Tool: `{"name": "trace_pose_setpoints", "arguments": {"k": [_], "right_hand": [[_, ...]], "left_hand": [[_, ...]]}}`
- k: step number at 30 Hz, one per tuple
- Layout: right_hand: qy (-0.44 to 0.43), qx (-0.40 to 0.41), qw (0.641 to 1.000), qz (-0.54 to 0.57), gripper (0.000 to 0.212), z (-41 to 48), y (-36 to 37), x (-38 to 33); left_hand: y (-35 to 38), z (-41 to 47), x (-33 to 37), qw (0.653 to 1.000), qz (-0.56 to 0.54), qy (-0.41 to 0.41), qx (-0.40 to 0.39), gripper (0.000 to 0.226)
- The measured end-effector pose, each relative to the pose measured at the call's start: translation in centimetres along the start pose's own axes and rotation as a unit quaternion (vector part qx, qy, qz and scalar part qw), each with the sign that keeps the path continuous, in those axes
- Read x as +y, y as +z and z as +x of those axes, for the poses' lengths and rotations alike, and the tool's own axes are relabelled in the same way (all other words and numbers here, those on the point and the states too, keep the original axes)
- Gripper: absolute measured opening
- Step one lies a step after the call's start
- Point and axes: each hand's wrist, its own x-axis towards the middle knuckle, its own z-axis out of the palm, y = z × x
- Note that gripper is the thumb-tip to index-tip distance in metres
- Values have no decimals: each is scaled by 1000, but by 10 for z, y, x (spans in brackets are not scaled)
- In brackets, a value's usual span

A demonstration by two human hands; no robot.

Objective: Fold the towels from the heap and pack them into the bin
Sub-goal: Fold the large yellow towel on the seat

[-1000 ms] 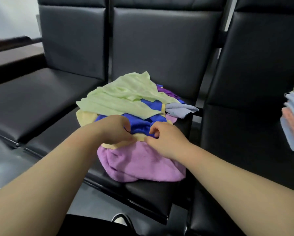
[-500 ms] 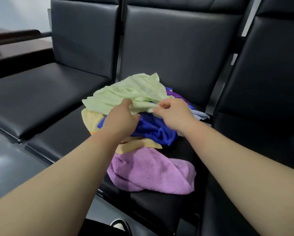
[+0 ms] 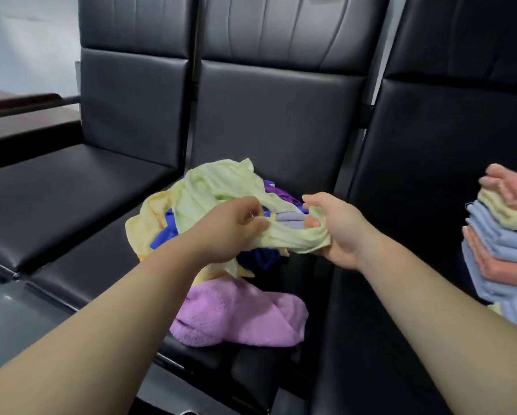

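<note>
The green towel [image 3: 218,187] was clamped in both the left hand [image 3: 230,229] and the right hand [image 3: 341,232], stretched crosswise between them. Its bulk was draped beyond them, over the heap [image 3: 236,316].

— Where does the heap [image 3: 239,313] lie?
— On the middle seat [image 3: 95,265]. Above it the left hand [image 3: 230,232] and right hand [image 3: 338,232] hold one towel [image 3: 221,184] between them.
— And the stack [image 3: 502,256]?
— Far right, before the right seat [image 3: 431,175], another person's hand [image 3: 508,187] on top.

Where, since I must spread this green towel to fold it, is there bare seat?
The left seat is bare, armrest to heap. The middle seat is crowded by the heap and the green towel; only its left edge shows. The right seat is bare up to the folded stack.
</note>
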Motion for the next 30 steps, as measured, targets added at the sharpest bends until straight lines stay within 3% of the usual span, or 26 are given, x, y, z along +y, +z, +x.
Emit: {"name": "trace_pose_setpoints", "arguments": {"k": [2,4,5,6,7,10,15,18,20,22,25,27,30], "right_hand": [[29,-49,976,-210,34,-6,-9,4],[43,-65,863,-498,46,-16,-17,8],[44,-68,809,-583,56,-18,-21,11],[32,-62,788,-612,57,-20,-21,12],[11,-44,803,-595,48,-22,-24,12],[-59,-15,913,-404,14,-25,-29,10],[-108,-36,981,-155,17,-26,-23,10],[-87,-53,995,5,23,-27,-10,4],[-58,-67,995,52,31,-25,-3,4],[-21,-69,996,59,32,-24,4,6],[33,-92,993,67,41,-23,7,9],[63,-127,988,63,44,-26,6,9],[112,-176,978,-8,30,-34,6,9]], "left_hand": [[1,-3,2,1000,-20,-13,8,19],[3,-6,0,999,-16,-39,22,22],[3,-6,-2,998,-3,-57,23,23],[3,-7,-6,997,9,-79,23,24],[4,-7,-8,995,24,-100,17,24],[6,-8,-18,984,53,-172,1,30],[8,-8,-16,975,6,-223,13,48],[10,-4,-11,961,-72,-265,29,53],[11,-5,-6,945,-154,-289,29,49],[13,-6,0,896,-299,-329,27,51],[12,-6,10,790,-500,-356,7,40],[12,-2,12,763,-543,-350,9,38],[9,4,10,751,-557,-350,55,40]]}}
